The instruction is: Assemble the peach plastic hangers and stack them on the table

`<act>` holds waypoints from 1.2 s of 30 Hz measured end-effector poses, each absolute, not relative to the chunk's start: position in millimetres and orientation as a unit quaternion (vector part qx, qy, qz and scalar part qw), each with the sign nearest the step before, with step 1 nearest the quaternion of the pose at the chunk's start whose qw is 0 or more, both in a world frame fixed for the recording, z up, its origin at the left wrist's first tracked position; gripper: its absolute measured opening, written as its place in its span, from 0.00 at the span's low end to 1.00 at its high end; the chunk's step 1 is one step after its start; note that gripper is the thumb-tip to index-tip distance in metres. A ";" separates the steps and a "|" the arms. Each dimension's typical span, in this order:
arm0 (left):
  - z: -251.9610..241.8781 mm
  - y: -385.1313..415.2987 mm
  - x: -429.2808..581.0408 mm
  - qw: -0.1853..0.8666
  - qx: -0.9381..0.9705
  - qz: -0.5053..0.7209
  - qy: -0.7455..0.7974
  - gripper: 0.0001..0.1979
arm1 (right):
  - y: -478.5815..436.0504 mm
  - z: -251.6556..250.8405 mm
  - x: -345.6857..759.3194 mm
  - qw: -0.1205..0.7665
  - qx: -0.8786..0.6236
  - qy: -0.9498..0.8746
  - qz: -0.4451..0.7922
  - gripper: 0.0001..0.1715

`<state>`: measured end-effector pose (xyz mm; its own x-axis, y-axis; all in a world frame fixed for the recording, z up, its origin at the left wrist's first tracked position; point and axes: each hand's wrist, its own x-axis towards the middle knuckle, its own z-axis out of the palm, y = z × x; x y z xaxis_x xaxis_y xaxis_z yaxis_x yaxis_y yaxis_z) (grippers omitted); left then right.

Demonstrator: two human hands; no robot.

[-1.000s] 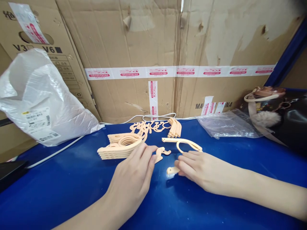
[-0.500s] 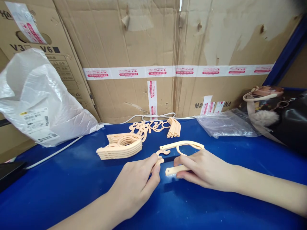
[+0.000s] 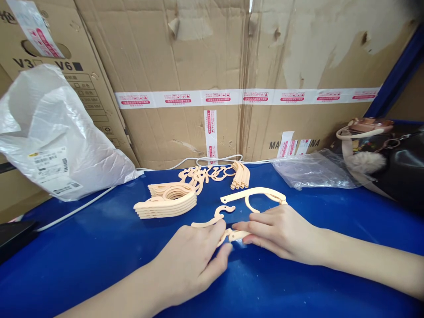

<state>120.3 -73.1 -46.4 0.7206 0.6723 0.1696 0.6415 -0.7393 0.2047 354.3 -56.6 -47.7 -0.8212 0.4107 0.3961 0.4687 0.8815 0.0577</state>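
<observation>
My left hand (image 3: 198, 254) is closed around a small cream plastic hook piece (image 3: 224, 238), its fingers hiding most of it. The piece's end meets the holed end of a cream folding-hanger arm (image 3: 239, 235) pinched in my right hand (image 3: 281, 232). Whether the two ends are joined or only touching I cannot tell. Just beyond my left fingers lies another curved hook (image 3: 219, 213) on the blue table. A second hanger arm (image 3: 255, 191), with a curved inner strip, lies behind my right hand and is partly covered by it.
A stack of hanger arms (image 3: 167, 206) sits left of centre. Behind it lie loose hooks (image 3: 198, 173) and more stacked arms (image 3: 240, 175). A clear plastic bag (image 3: 311, 170), black bag (image 3: 404, 168), white parcel bag (image 3: 66, 141) and white cable (image 3: 79, 207) surround the blue table (image 3: 281, 287).
My left hand has brought the hook piece right against the hanger arm's end, closing the gap between them. More of the hook on the table shows now. My right hand has barely moved.
</observation>
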 end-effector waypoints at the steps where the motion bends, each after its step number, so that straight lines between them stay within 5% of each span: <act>1: -46.9 -73.0 120.6 0.041 0.929 0.104 0.352 0.10 | -56.5 -48.4 354.0 0.190 -0.229 -0.952 -0.073 0.19; 9: -52.5 -73.2 120.9 -0.079 0.933 0.084 0.340 0.06 | -58.2 -49.6 353.5 0.201 -0.218 -0.954 -0.036 0.19; 19: -53.3 -71.8 120.5 -0.298 0.900 0.175 0.266 0.15 | -57.4 -40.7 351.1 0.194 -0.255 -0.943 0.094 0.17; 26: -56.9 -73.7 122.6 -0.196 0.921 0.207 0.265 0.13 | -55.1 -50.1 353.1 0.185 -0.227 -0.956 -0.003 0.17; 36: -47.3 -73.5 115.5 -0.160 0.906 0.222 0.323 0.17 | -41.4 -39.2 365.2 0.396 -0.279 -0.872 -0.074 0.12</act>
